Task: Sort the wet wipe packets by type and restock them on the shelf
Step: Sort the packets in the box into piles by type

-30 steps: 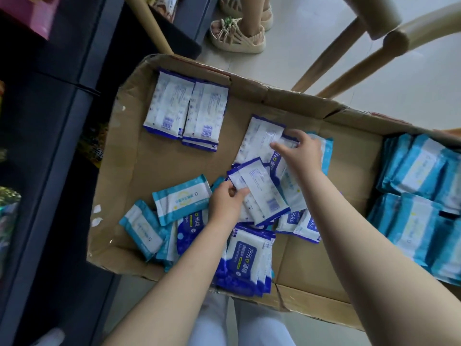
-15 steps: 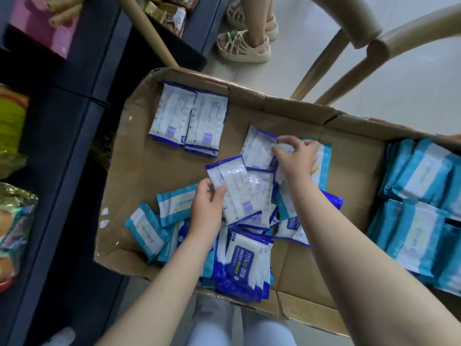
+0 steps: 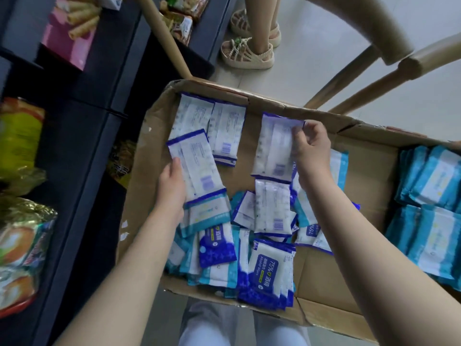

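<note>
While sorting's mid-way | left hand (image 3: 172,188) grips one blue-edged wipe packet (image 3: 197,163), right hand (image 3: 311,146) pinches a second packet (image 3: 272,148) | next, guessing: both onto the face-down stack (image 3: 225,133)

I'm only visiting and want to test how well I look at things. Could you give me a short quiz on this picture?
1. True or false: the left hand holds nothing.
2. The right hand pinches: A) a blue-edged packet, B) a teal packet, C) a snack bag.
3. Fill in: the loose packets lie in a cardboard ___.

Key: 1 false, it grips a packet; 2 A; 3 box.
</note>
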The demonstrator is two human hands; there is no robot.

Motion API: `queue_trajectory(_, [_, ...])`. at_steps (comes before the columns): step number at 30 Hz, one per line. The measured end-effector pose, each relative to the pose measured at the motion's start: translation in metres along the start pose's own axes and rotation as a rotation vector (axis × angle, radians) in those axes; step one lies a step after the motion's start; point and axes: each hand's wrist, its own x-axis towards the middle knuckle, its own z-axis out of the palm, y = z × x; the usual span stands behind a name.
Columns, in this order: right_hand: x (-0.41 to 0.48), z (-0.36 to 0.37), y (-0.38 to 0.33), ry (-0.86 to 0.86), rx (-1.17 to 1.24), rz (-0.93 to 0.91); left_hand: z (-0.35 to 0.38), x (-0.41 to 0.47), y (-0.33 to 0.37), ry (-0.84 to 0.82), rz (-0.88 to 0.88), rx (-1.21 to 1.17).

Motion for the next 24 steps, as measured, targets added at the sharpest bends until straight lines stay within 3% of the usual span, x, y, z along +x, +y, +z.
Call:
queue_trajectory(3, [0.001, 0.031, -0.014, 0.099, 0.093, 0.062, -0.012, 0.037, 0.031, -0.003, 0.052, 0.098])
queue_trajectory(9, [-0.001, 0.104, -0.02, -0.036, 0.107, 0.208, -0.012, 0.083, 0.065, -0.156, 0.294, 0.462])
queue_trajectory(15, [-0.01, 0.122, -0.003, -0.076, -0.252, 0.114, -0.015, 0.083, 0.045, -0.244, 0.678, 0.861])
queue_trajectory(24, [-0.008, 0.12, -0.001, -0.057, -0.34, 0.07, -0.005, 0.093, 0.046, -0.231, 0.724, 0.928])
